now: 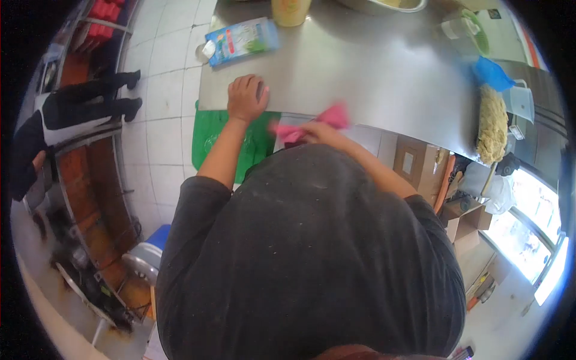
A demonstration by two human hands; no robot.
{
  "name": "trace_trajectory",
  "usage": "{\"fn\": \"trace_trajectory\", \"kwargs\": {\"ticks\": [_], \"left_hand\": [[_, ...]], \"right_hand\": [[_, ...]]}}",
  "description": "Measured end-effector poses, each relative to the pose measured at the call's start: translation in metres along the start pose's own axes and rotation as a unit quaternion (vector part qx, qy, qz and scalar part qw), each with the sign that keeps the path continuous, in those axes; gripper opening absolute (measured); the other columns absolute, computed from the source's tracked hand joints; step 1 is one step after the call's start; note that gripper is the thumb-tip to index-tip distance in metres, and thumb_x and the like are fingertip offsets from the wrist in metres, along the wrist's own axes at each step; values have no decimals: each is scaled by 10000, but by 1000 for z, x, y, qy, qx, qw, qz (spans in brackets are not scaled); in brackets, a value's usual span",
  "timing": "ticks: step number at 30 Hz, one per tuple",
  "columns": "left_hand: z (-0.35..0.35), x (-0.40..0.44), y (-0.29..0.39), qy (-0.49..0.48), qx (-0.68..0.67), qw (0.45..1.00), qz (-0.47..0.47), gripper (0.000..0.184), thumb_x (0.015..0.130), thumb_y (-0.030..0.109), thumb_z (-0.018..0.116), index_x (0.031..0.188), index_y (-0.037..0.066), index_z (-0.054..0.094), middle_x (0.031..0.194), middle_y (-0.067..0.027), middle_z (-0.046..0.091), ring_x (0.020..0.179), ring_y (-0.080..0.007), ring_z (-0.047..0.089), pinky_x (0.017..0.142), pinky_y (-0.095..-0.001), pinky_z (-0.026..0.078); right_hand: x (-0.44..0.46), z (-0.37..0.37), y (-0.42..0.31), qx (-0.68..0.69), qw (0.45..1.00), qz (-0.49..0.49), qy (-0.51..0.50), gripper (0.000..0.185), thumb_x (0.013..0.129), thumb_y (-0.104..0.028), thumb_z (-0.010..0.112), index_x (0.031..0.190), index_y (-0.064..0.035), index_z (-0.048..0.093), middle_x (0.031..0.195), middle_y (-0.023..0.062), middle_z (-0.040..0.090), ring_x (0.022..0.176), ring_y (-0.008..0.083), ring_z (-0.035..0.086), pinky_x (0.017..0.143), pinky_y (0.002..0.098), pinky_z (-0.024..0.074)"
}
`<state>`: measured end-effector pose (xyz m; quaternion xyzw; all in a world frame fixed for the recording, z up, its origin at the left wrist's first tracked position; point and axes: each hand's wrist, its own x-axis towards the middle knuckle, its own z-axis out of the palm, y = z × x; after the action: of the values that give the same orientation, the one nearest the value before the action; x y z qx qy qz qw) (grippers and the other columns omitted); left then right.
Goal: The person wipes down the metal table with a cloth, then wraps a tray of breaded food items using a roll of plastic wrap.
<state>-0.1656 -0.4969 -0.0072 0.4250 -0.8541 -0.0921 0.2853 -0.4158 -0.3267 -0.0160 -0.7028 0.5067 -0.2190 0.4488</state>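
Observation:
My left hand (246, 97) rests at the left front corner of the steel table (360, 72), its fingers curled over something dark that I cannot make out. Near my belly, just off the table's front edge, my right hand (319, 133) grips a pink cloth (334, 116), blurred by motion. A blue and white package (241, 42) with a white cap lies beyond my left hand. Behind it stands a yellowish container (290, 12). Below the table's edge, a green board or bin (210, 135) shows beside my left forearm.
A metal bowl (384, 7) sits at the far edge. To the right are a clear container (459, 28), a blue bag (492, 73) and a bulky yellowish bundle (492, 126). Cardboard boxes (414, 162) stand below right. Another person (66, 114) is at the far left.

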Motion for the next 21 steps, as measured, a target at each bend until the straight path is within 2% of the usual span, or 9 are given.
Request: {"fn": "trace_trajectory", "kwargs": {"ticks": [1, 5, 7, 10, 13, 16, 19, 20, 21], "left_hand": [[0, -3, 1, -12, 9, 1000, -7, 294, 872, 344, 690, 1077, 134, 671, 1137, -80, 663, 1119, -316, 591, 961, -485, 426], [-3, -1, 4, -22, 0, 1000, -13, 295, 869, 342, 697, 1075, 133, 664, 1143, -88, 661, 1129, -324, 585, 967, -489, 426], [-2, 0, 3, -10, 4, 1000, -4, 299, 865, 343, 703, 1073, 132, 663, 1142, -92, 661, 1127, -323, 585, 966, -490, 426], [-3, 0, 8, 1, -6, 1000, 14, 321, 846, 343, 725, 1070, 121, 662, 1133, -109, 665, 1108, -324, 598, 968, -488, 426], [-7, 1, 18, -104, -93, 990, -14, 410, 831, 365, 754, 1135, 104, 670, 1137, -120, 673, 1086, -313, 621, 982, -484, 425], [-27, 7, 83, -143, -263, 950, 94, 597, 843, 416, 780, 1307, 78, 619, 1193, -147, 673, 1120, -327, 638, 1054, -495, 410], [-5, -6, 140, -190, -253, 945, 81, 607, 929, 378, 740, 1396, 45, 541, 1258, -158, 668, 1173, -322, 641, 1083, -472, 437], [-2, 2, 162, -201, -419, 885, -36, 570, 970, 339, 705, 1409, 26, 518, 1293, -158, 653, 1202, -307, 633, 1079, -459, 458], [-2, 11, 171, -208, -565, 784, -151, 533, 1012, 300, 670, 1422, 7, 495, 1329, -158, 638, 1231, -292, 625, 1075, -446, 479]], "right_hand": [[7, -3, -6, 87, 985, 63, -132, 351, 919, -121, 643, 1268, -81, 655, 1162, 176, 708, 1118, 342, 656, 1000, 448, 483], [-19, -31, -15, 117, 975, 157, -105, 311, 991, -108, 601, 1287, -23, 636, 1164, 138, 720, 1105, 271, 674, 963, 401, 519], [-39, -35, -13, 276, 950, 149, 3, 353, 1015, -90, 553, 1357, -11, 590, 1169, 97, 714, 1089, 222, 674, 931, 396, 540], [-57, -61, -32, 408, 892, 190, 40, 379, 1028, -89, 544, 1397, -8, 559, 1209, 81, 692, 1097, 178, 658, 930, 371, 537], [-59, -93, -82, 419, 867, 241, 119, 394, 1021, -81, 580, 1402, 13, 548, 1240, 77, 682, 1130, 157, 641, 1016, 337, 498], [-53, -103, -105, 453, 860, 191, 135, 424, 1057, -165, 575, 1454, -26, 524, 1268, 85, 665, 1150, 159, 624, 972, 349, 511], [-31, -108, -113, 435, 877, 72, 189, 547, 1040, -178, 630, 1521, -12, 429, 1341, 108, 624, 1175, 188, 615, 1019, 362, 498], [-22, -110, -110, 422, 879, 15, 222, 580, 1033, -173, 643, 1534, -6, 403, 1378, 116, 601, 1185, 193, 610, 1039, 365, 491], [-10, -102, -87, 343, 885, 65, 309, 656, 991, -159, 687, 1541, 10, 372, 1432, 183, 557, 1259, 273, 585, 1101, 424, 456]]}}
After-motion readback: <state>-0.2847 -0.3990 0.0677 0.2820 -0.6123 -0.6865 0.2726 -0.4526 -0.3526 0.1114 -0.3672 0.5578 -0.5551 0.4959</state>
